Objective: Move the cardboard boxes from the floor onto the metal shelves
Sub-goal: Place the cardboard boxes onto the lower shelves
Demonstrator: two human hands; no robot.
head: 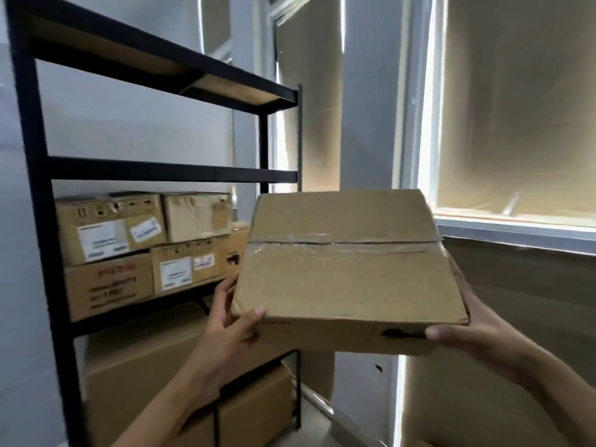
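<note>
A taped brown cardboard box (345, 272) is held up in the air to the right of the black metal shelving unit (167, 171). My left hand (230, 321) grips its near left corner, thumb on top and fingers along the side. My right hand (467, 330) grips the near right corner, thumb on the front face, fingers under the box. The box tilts slightly, its far end higher. It touches no shelf.
Several labelled cardboard boxes (142, 243) fill the middle shelf. Large boxes (154, 375) sit on the lower shelves. The shelf level above the labelled boxes holds nothing visible. A covered window (516, 108) and its sill stand at the right; a grey wall is behind.
</note>
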